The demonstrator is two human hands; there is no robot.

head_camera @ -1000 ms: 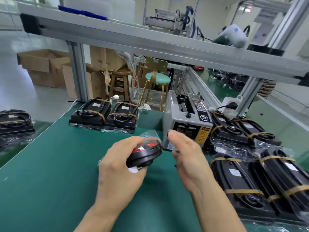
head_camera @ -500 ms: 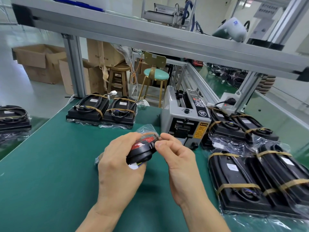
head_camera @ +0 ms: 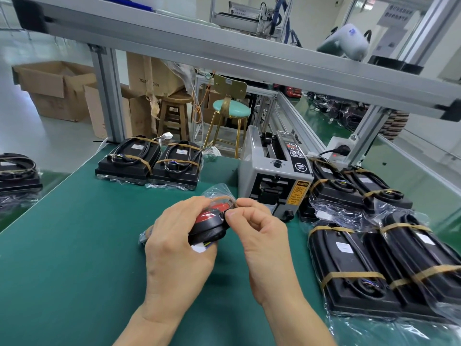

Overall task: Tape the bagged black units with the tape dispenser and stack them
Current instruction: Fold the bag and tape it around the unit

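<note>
My left hand (head_camera: 174, 248) grips a small round black unit with a red face (head_camera: 209, 224), wrapped in a clear bag, above the green mat. My right hand (head_camera: 259, 233) pinches a strip of brown tape against the bag's top edge, thumb and forefinger closed on it. The grey tape dispenser (head_camera: 274, 171) stands just behind my hands. Two taped bagged units (head_camera: 149, 163) lie side by side at the far left of the mat. Several more taped bagged black units (head_camera: 374, 258) lie at the right.
A green mat (head_camera: 74, 245) covers the bench. Another black unit (head_camera: 17, 171) sits on a neighbouring surface at far left. An aluminium frame beam (head_camera: 224, 51) crosses overhead. Stools (head_camera: 229, 113) and cardboard boxes (head_camera: 57, 88) stand beyond the bench. A power strip (head_camera: 341, 148) sits behind the dispenser.
My right hand left the dispenser's mouth and came back to the bagged unit, now pressing tape onto the top of the bag. My left hand kept hold of the unit.
</note>
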